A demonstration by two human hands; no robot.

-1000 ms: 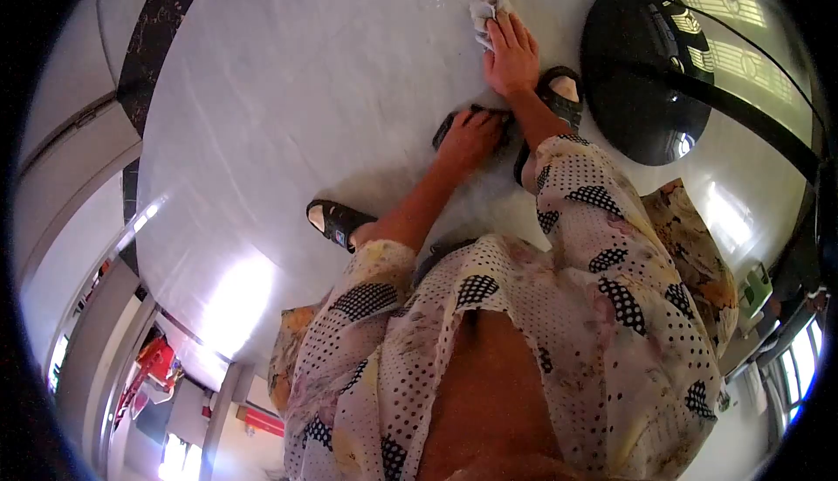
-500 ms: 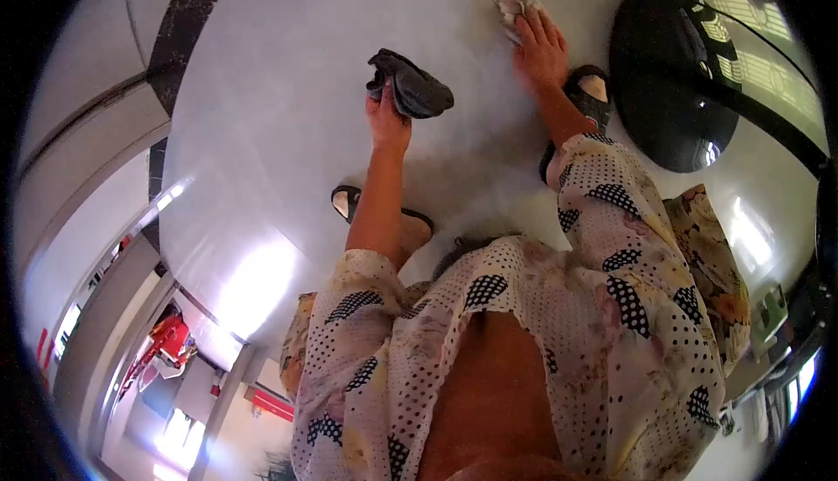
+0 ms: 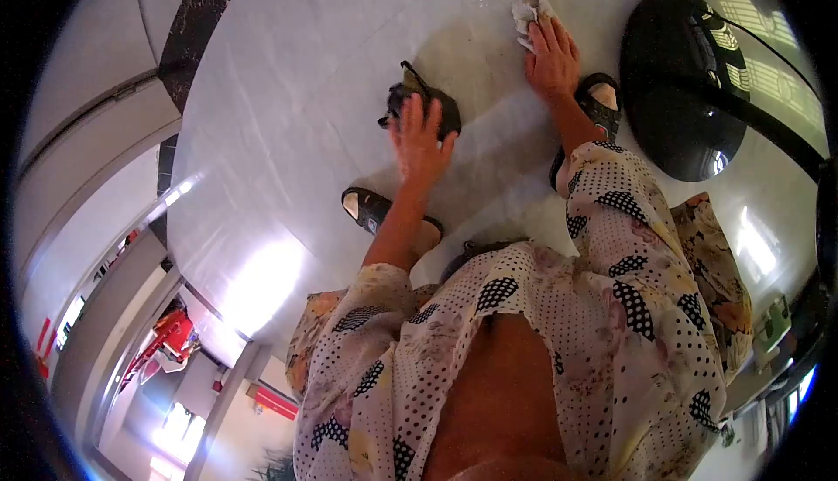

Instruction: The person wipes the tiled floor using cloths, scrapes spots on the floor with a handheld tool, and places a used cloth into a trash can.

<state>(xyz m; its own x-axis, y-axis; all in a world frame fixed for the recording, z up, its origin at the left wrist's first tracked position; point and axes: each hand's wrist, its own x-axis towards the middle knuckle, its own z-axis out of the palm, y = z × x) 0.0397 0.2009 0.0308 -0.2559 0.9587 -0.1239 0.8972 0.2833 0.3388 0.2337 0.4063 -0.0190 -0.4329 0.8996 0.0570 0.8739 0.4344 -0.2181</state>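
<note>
Over a dark crumpled cloth [image 3: 443, 114] is my left hand [image 3: 422, 145], its fingers spread apart; the cloth lies on the pale shiny floor [image 3: 288, 114], and whether the fingertips touch it is hard to tell. My right hand [image 3: 552, 62] reaches farther forward, near my right sandal [image 3: 601, 101]. Its fingers lie flat on a crumpled white tissue or cloth [image 3: 527, 17] with brownish marks, pressing it against the floor.
A round black glossy base [image 3: 672, 88] with a dark curved pole stands right of my right hand. A thin cable passes above it. My left sandal [image 3: 371, 210] is below the dark cloth. A dark marble strip [image 3: 196, 31] borders the floor at left.
My left hand first lifted the dark cloth from beside my right arm and carried it left. Now the cloth is on the floor and the fingers have opened. My right hand has stayed on the white piece.
</note>
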